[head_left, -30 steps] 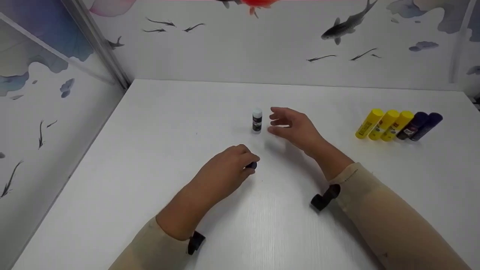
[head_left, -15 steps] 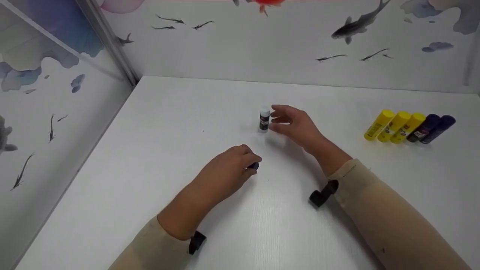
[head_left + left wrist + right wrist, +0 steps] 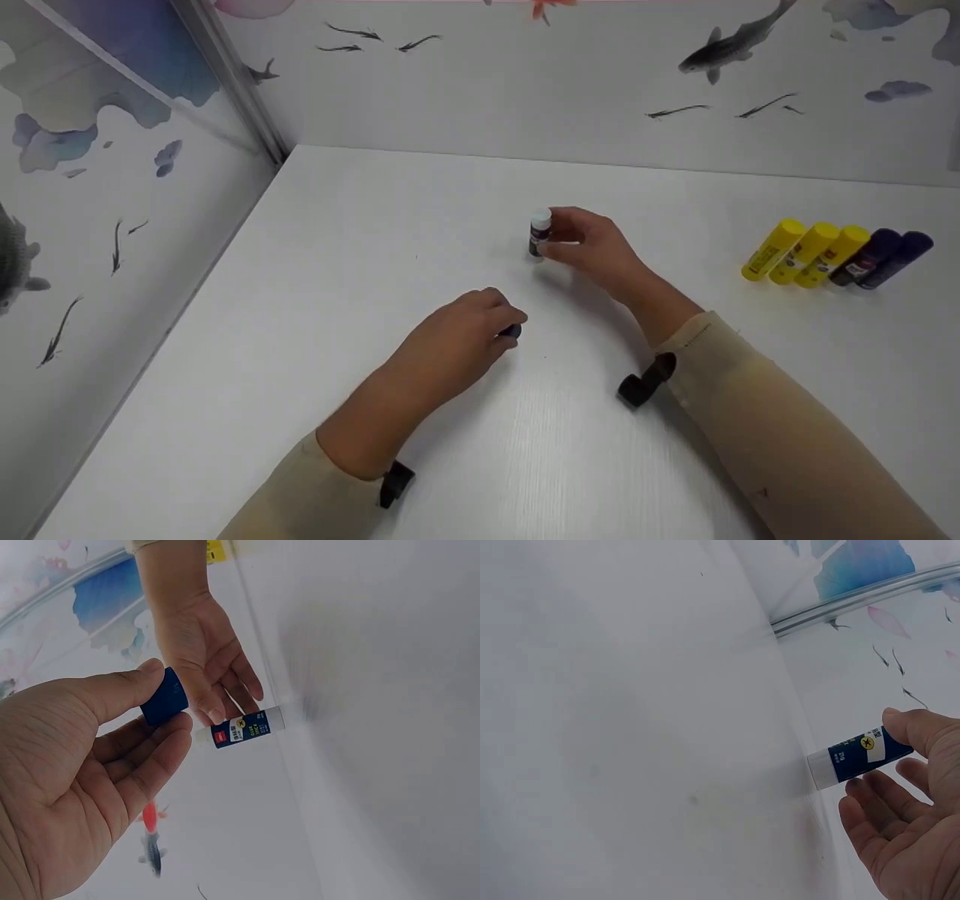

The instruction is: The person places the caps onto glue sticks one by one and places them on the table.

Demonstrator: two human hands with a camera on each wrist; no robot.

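My left hand (image 3: 457, 341) pinches a dark blue glue stick cap (image 3: 164, 697) between thumb and fingers, above the table. Further back, an uncapped glue stick (image 3: 539, 234) with a whitish top and dark label stands upright on the white table (image 3: 420, 210). My right hand (image 3: 596, 244) has its thumb and fingers around this stick from the right. In the right wrist view, the thumb lies against the glue stick (image 3: 860, 756) near its upper part. The lower fingers are loosely bent beside it.
Several glue sticks stand in a row on the right: yellow ones (image 3: 808, 253) and dark blue ones (image 3: 896, 259). A wall panel with painted fish (image 3: 735, 49) borders the table's back; another panel (image 3: 105, 285) rises along the left.
The right hand's fingers have closed in from beside the uncapped glue stick to grip it. The left hand keeps the cap in nearly the same place. The head view has shifted slightly.
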